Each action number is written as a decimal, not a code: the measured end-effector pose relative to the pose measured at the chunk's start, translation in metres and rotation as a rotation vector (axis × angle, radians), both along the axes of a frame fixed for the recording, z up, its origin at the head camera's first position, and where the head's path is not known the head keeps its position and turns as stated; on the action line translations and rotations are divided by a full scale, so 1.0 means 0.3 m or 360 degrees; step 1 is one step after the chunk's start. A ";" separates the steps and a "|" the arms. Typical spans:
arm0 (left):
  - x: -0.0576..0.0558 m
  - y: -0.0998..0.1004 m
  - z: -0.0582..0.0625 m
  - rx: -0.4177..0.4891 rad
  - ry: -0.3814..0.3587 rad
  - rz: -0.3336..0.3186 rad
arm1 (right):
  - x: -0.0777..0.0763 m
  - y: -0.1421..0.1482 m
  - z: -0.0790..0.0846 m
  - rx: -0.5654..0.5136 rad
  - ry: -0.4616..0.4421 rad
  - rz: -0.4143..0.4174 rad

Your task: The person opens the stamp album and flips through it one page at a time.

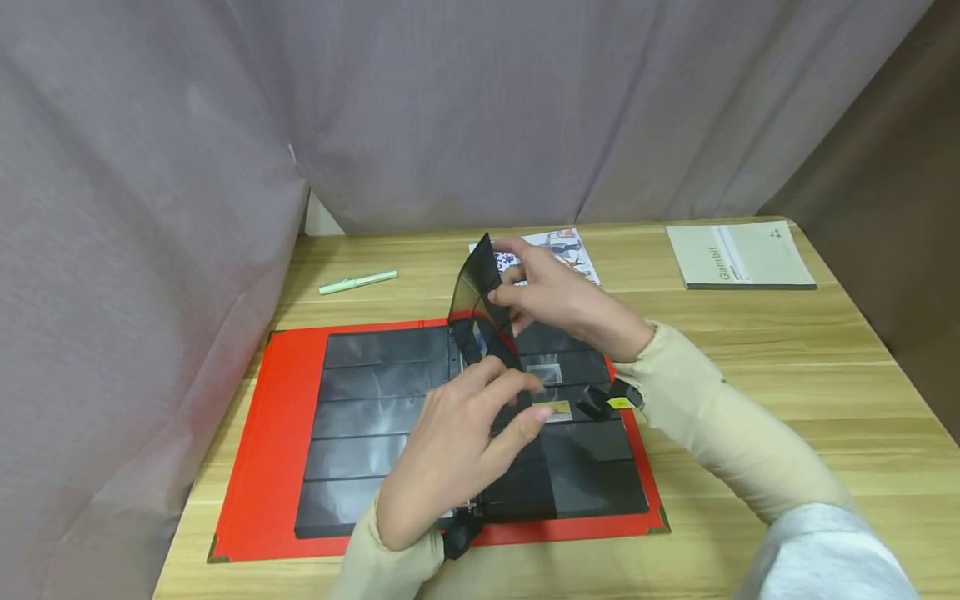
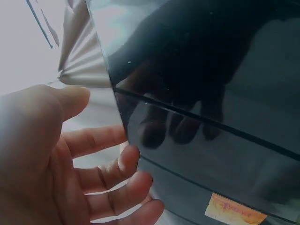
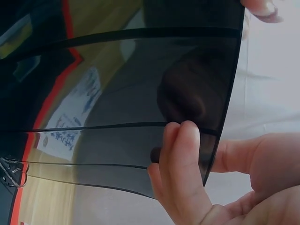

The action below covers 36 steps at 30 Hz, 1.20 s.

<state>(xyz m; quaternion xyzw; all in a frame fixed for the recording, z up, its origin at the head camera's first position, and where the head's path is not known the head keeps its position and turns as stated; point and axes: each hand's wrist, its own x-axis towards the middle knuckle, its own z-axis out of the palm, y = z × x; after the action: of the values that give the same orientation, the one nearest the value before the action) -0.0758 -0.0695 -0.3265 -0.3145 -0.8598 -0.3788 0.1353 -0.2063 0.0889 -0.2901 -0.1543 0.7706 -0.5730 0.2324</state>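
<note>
A red stamp album [image 1: 262,467] lies spread on the table, its black pages [image 1: 352,458] divided into clear strip pockets. My right hand [image 1: 558,292] pinches the outer edge of one dark page [image 3: 126,98], which stands raised from the binding and bends; in the right wrist view the fingers lie on one face, the thumb on the other. My left hand [image 1: 465,425] hovers over the album's middle, fingers loosely bent and thumb apart. Its fingertips [image 2: 129,159] are at the page edge in the left wrist view; firm contact cannot be told. An orange stamp [image 2: 234,209] shows in a pocket.
Beyond the album lies a light green pen [image 1: 358,282]. A printed card or booklet [image 1: 573,250] sits partly behind the right hand. A pale "Gambit" book [image 1: 742,257] rests at the far right. Grey curtain [image 1: 480,117] hangs along the table's back edge.
</note>
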 end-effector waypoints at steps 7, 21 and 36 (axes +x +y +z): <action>-0.023 0.009 0.007 0.0081 0.0015 0.0040 | -0.005 -0.023 0.009 -0.0017 -0.0009 -0.0024; -0.038 -0.082 0.018 0.0232 -0.0010 0.0214 | -0.013 0.043 -0.070 0.0267 0.0184 -0.0079; -0.045 -0.202 0.017 0.0284 0.0040 0.0377 | -0.071 0.241 -0.374 0.0801 0.0238 0.0056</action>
<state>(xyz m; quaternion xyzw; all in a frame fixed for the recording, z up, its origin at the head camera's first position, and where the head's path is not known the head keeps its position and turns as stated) -0.0894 -0.1301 -0.3214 -0.2022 -0.8521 -0.4311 0.2173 -0.2276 0.1611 -0.4024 -0.1469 0.9012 -0.3460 0.2158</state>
